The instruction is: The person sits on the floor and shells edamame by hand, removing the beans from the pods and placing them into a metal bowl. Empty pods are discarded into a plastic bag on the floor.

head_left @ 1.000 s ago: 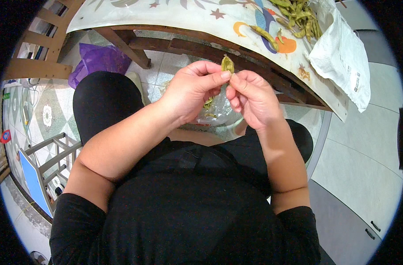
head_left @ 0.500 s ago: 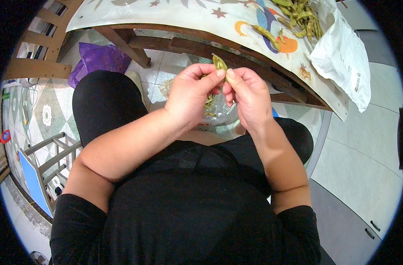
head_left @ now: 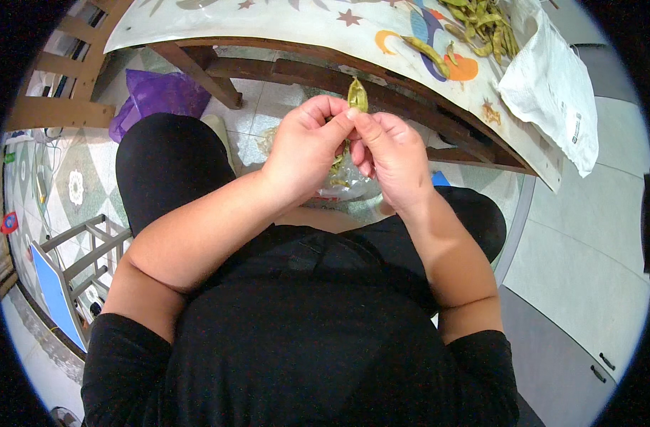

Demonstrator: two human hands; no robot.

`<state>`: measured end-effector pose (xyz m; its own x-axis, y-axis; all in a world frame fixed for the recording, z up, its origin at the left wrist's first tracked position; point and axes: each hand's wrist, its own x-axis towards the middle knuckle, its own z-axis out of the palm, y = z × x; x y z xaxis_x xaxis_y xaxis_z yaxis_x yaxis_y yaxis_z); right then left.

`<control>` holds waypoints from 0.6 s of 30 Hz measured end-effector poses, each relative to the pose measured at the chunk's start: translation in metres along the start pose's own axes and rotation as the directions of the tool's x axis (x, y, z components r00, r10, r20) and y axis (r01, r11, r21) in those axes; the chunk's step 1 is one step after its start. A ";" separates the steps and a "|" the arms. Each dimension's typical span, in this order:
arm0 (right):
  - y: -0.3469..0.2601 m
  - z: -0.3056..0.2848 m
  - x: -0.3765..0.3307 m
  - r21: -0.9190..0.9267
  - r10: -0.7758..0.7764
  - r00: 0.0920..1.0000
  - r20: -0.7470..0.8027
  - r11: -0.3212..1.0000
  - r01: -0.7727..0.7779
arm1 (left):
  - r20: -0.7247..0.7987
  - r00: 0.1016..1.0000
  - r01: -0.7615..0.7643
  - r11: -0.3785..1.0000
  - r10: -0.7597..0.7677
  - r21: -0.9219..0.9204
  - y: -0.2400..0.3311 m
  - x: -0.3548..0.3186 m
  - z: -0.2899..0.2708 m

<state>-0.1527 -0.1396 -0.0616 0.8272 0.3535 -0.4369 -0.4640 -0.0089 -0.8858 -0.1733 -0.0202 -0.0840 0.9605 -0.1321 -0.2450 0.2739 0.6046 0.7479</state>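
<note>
Left hand (head_left: 307,139) and right hand (head_left: 396,153) meet at a single green pod (head_left: 357,96), in front of the counter (head_left: 289,25).
At far left is a blue-topped stool (head_left: 54,292), then a purple bag (head_left: 165,99) on the floor near the person's knee. The left hand is nearly closed, thumb and forefinger pinching the lower part of the pod, whose tip points away from the body; a clear plastic bag (head_left: 350,186) with green bits shows below. The right hand, fingers curled, presses its thumb at the pod's near end. Rightward on the counter lie a loose pod (head_left: 428,57), a heap of pods (head_left: 485,25) and, touching the heap, a white sack (head_left: 552,89) draping over the edge.
</note>
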 end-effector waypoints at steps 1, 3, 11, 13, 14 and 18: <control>0.000 0.001 -0.001 -0.014 -0.026 1.000 -0.011 1.000 0.026 | 0.009 1.000 0.003 1.000 -0.003 -0.010 0.000 0.000 0.001; 0.006 0.000 0.000 0.057 -0.080 0.996 0.031 0.995 0.079 | 0.008 1.000 0.013 1.000 -0.013 -0.009 -0.001 0.001 -0.002; 0.003 -0.006 0.001 0.045 -0.175 0.983 0.056 0.984 0.172 | 0.018 0.993 0.116 0.954 -0.116 -0.276 0.003 0.001 0.000; 0.002 -0.004 0.001 -0.025 -0.271 0.962 0.017 0.962 0.271 | 0.050 0.990 0.144 0.938 -0.135 -0.316 0.004 0.002 -0.001; 0.002 -0.004 0.001 -0.058 -0.284 0.959 0.024 0.957 0.285 | 0.041 0.993 0.121 0.952 -0.113 -0.281 0.004 0.001 -0.001; 0.005 -0.009 0.003 -0.180 -0.343 0.939 0.030 0.922 0.343 | 0.003 0.999 0.043 0.985 -0.043 -0.165 0.000 0.001 -0.002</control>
<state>-0.1499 -0.1472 -0.0689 0.9262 0.3633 -0.1011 -0.0868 -0.0557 -0.9947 -0.1722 -0.0185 -0.0859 0.9480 -0.1606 -0.2747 0.3030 0.7196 0.6248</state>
